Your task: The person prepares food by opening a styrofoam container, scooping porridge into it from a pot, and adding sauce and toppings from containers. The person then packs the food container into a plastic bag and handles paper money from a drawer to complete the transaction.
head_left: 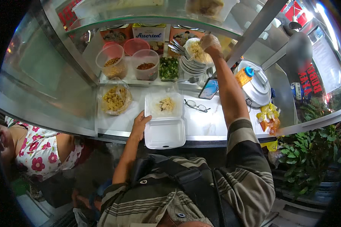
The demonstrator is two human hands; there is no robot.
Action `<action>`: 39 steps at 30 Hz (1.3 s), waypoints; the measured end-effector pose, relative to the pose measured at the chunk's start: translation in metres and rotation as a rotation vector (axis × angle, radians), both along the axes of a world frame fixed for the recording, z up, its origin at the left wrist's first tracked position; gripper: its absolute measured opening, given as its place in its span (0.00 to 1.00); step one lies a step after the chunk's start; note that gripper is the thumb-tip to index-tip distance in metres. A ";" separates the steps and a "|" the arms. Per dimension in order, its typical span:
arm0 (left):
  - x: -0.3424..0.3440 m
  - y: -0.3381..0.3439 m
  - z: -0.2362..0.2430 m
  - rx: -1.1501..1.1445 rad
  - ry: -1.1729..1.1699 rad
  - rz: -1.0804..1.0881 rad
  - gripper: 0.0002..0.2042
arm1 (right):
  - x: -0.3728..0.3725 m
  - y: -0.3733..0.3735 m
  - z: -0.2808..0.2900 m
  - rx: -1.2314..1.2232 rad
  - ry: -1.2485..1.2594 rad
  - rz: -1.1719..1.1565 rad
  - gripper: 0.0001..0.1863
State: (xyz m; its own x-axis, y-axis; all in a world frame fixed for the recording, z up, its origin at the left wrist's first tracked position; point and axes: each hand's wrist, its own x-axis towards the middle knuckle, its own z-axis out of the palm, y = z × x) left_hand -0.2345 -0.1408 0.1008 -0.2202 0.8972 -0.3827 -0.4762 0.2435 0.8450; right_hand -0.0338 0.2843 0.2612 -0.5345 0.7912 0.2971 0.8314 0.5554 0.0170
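Observation:
My left hand (139, 123) grips the left edge of an open white foam box (164, 132). A small heap of pale shreds with dark bits (165, 104) lies in its upper half. My right hand (209, 42), in a clear plastic glove, reaches up to a bowl of pale shredded food (195, 51) on a stack of plates (191, 69); its fingers are curled and what they hold is unclear. Spoons (175, 46) stand beside the bowl. Eyeglasses (197, 107) and a phone (208, 89) are right of the box, a bag of yellow food (113, 98) left.
Tubs (146, 75) and chopped greens (168, 70) line the glass case (49, 75). A squeeze bottle (244, 75), round steel lid (259, 89) and small bags (269, 119) sit right. A person in floral clothing (41, 151) is lower left; plants (310, 151) lower right.

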 end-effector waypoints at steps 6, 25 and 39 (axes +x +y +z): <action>-0.008 0.002 -0.015 -0.015 -0.004 -0.026 0.21 | 0.014 -0.028 -0.004 0.370 -0.027 0.061 0.11; -0.026 -0.005 -0.053 0.022 -0.033 0.009 0.22 | -0.060 -0.272 -0.182 -0.402 0.193 0.504 0.13; -0.030 -0.019 -0.026 -0.083 0.172 0.097 0.32 | -0.255 -0.126 -0.058 -0.322 -0.344 0.665 0.15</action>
